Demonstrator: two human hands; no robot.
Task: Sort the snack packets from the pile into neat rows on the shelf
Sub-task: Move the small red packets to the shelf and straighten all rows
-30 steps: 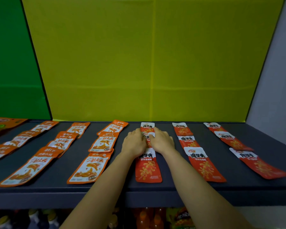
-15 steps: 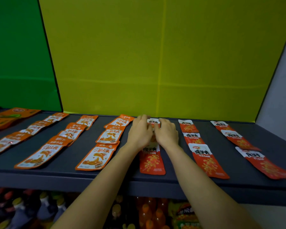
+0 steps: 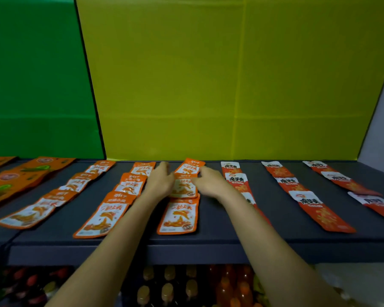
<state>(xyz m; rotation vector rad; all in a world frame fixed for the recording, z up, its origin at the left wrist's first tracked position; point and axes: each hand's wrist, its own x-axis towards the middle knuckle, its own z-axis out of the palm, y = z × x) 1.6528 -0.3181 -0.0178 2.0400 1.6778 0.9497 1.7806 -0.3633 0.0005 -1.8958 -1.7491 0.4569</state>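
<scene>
Both hands on the dark shelf (image 3: 220,238), left hand (image 3: 161,181) and right hand (image 3: 210,181) loosely open, fingertips flanking the middle orange snack packet (image 3: 184,187) of its row, red packets (image 3: 236,179) just right

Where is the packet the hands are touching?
In the head view, the packet lies mid-shelf between the left hand and right hand, in the middle of its orange row, left of the red packets.

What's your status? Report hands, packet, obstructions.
Left hand and right hand flank the middle orange packet, fingers touching its edges. Row of three on the shelf. Nothing in the way.
</scene>
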